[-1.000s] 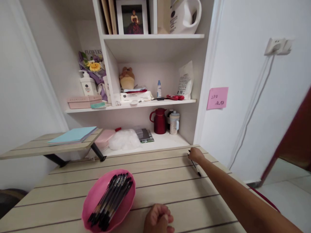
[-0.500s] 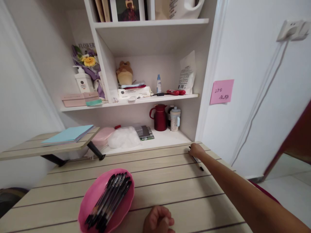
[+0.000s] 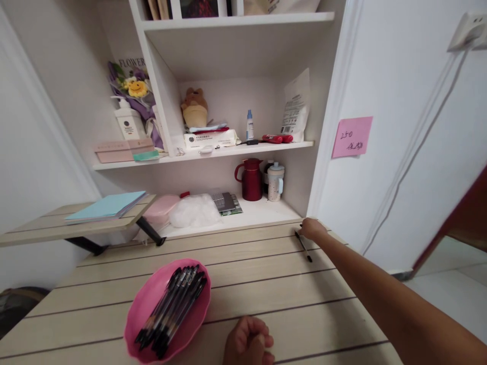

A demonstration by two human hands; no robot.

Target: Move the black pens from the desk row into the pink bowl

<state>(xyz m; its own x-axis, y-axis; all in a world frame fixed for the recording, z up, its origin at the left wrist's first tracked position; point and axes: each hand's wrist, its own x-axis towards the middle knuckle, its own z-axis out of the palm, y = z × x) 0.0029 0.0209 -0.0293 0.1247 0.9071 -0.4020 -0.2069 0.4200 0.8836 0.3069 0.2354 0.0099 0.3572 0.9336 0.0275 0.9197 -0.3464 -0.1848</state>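
The right hand point(image 3: 314, 229) is edging off a pen point(image 3: 304, 247), apparently setting it down, grip unclear. The left hand point(image 3: 249, 342) is curling loosely, empty.

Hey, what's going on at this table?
Someone's right hand is at a pen near the far right corner of the table; whether it holds the pen is unclear. Their left hand is loosely curled, right of a pink bowl with a bunch of pens in it.
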